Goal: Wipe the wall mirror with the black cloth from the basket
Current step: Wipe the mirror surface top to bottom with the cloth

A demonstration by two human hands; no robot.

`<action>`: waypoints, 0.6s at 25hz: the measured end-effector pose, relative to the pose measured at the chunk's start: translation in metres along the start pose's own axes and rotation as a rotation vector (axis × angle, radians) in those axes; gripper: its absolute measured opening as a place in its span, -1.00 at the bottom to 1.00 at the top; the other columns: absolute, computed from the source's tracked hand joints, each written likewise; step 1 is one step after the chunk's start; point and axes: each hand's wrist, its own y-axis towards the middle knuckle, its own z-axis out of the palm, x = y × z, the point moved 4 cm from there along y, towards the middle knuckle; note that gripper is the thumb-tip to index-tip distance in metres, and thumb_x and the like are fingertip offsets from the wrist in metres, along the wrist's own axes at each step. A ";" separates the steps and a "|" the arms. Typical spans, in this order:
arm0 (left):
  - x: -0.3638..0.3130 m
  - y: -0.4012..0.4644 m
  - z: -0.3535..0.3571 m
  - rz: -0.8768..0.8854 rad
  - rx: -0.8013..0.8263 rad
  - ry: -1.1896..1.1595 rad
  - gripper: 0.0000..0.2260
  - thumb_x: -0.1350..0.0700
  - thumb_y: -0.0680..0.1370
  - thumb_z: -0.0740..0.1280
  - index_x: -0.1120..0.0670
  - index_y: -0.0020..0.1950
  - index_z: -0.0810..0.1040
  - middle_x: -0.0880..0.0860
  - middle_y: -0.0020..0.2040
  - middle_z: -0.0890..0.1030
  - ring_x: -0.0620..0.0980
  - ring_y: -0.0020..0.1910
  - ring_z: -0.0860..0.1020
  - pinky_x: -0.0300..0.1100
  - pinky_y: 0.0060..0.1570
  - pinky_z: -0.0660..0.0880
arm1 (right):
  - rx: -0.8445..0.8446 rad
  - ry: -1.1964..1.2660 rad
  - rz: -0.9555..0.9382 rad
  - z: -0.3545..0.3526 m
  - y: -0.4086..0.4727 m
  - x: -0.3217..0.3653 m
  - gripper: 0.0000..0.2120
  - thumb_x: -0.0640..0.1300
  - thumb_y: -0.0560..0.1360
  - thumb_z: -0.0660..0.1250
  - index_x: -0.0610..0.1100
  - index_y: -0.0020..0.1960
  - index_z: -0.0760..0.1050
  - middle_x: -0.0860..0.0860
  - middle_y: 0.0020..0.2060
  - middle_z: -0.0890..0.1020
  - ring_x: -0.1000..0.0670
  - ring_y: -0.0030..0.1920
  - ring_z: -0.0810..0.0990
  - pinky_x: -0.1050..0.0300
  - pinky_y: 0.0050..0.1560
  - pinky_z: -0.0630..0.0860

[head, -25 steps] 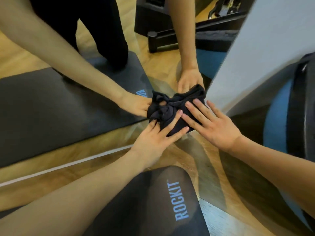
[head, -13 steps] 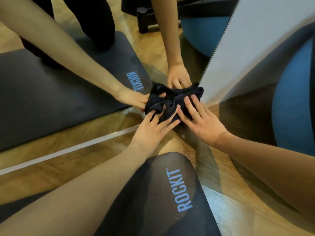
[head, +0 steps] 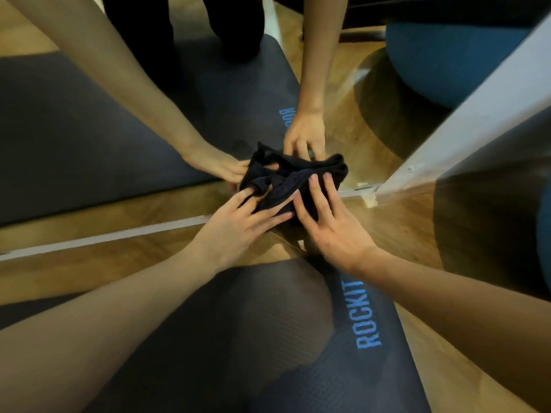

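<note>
— What lies under the fingers?
— A wooden floor (head: 396, 231), warm brown, with a dark mat (head: 268, 353) marked ROCKIT nearer than the fingers.
— And to the right of them?
— A white wall edge (head: 477, 120), and beyond it a blue ball (head: 447, 55).

the black cloth (head: 293, 181) is soft matt fabric, crumpled in folds. the wall mirror (head: 125, 162) is smooth glossy glass with some faint smears. the mat (head: 268, 353) looks like matt dark rubber with a fine grid texture and blue printed letters. the floor (head: 89, 269) is polished wood with a light shine.
</note>
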 end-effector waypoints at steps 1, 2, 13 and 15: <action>0.010 -0.019 0.006 0.001 0.031 0.021 -0.19 0.06 0.67 0.23 -0.05 0.67 -0.34 0.06 0.69 -0.32 0.21 0.68 -0.10 0.15 0.56 -0.38 | 0.029 0.011 -0.009 -0.001 0.010 0.020 -0.42 -0.25 0.65 -0.31 -0.32 0.65 -0.30 -0.51 0.57 -0.13 -0.61 0.56 -0.12 -0.55 0.52 0.08; 0.019 -0.039 0.015 0.008 0.083 0.046 -0.17 0.06 0.68 0.20 -0.06 0.63 -0.44 0.05 0.65 -0.41 0.22 0.68 -0.17 0.15 0.52 -0.47 | 0.065 0.033 -0.019 -0.002 0.020 0.041 -0.39 -0.22 0.63 -0.27 -0.31 0.63 -0.38 -0.51 0.57 -0.17 -0.61 0.56 -0.19 -0.54 0.53 0.02; 0.131 -0.273 0.063 -0.150 0.008 0.029 0.09 0.03 0.34 0.60 -0.07 0.70 -0.02 0.07 0.72 -0.10 0.27 0.67 -0.04 0.15 0.61 -0.22 | -0.085 0.136 -0.118 -0.031 0.137 0.280 0.15 0.02 0.44 0.49 -0.29 0.66 -0.26 -0.39 0.55 -0.42 -0.49 0.56 -0.37 -0.46 0.50 -0.12; 0.148 -0.312 0.069 -0.201 0.060 0.014 0.09 0.01 0.36 0.59 -0.08 0.71 -0.04 0.08 0.72 -0.11 0.22 0.66 -0.26 0.15 0.62 -0.25 | -0.048 0.134 -0.151 -0.035 0.155 0.319 0.11 -0.02 0.46 0.47 -0.27 0.67 -0.25 -0.35 0.55 -0.45 -0.45 0.55 -0.45 -0.43 0.51 -0.21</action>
